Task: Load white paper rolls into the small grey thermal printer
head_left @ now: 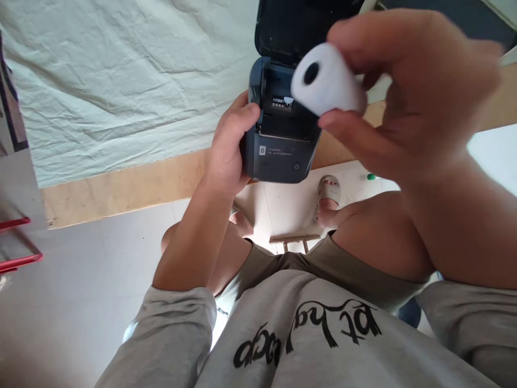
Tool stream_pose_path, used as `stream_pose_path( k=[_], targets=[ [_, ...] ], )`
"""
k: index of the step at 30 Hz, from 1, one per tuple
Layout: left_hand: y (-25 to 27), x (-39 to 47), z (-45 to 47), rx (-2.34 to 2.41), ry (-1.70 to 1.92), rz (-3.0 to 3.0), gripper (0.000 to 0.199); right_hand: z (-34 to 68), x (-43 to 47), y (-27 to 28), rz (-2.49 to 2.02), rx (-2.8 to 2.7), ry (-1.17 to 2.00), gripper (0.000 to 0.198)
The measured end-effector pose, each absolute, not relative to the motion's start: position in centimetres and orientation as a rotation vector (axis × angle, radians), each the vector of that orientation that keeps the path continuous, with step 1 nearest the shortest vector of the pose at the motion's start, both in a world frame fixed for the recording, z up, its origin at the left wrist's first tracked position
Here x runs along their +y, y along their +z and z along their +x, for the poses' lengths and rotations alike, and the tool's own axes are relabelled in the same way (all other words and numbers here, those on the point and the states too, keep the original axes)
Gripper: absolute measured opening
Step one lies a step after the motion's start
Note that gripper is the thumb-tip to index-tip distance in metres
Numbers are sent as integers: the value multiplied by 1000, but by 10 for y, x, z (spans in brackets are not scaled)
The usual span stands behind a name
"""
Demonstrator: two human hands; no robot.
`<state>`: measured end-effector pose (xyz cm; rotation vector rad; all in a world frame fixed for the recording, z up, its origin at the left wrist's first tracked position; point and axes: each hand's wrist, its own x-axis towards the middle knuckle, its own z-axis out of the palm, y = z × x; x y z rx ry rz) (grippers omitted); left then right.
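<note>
A dark blue portable label printer (280,161) is in front of me with its lid (283,32) swung up. My left hand (232,137) grips the printer by its left side, thumb on the edge of the open compartment. Inside that compartment a small printed sticker (281,102) shows. My right hand (407,91) pinches a white paper roll (333,86) between thumb and fingers. The roll is tilted, its dark core hole facing left, and it covers the compartment's right part from view. Whether it touches the printer I cannot tell.
A pale crumpled cloth (121,86) covers the table, whose wooden edge (129,186) runs below it. Red bars (20,261) stand at the far left. A dark flat object (452,19) lies at the upper right. Below are my legs and the light floor (100,269).
</note>
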<state>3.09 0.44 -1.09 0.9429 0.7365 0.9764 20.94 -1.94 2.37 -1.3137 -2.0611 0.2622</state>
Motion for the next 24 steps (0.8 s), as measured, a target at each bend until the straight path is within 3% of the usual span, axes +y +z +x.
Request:
stream_pose_path(
  k=[3,11,20,24],
  targets=[
    [-12,3,29,738,1027,975,24,196,-17,27,-1424,-2163,118,40],
    [-6,-1,27,752,1009,948,19,189,-8,22,-1621,-2129,114,32],
    [-8,-1,30,666,1072,966,20,187,-17,12,-1414,-2185,-13,22],
    [-6,-3,30,573,1088,1012,35,187,-23,13,-1243,-2345,-79,17]
  ],
)
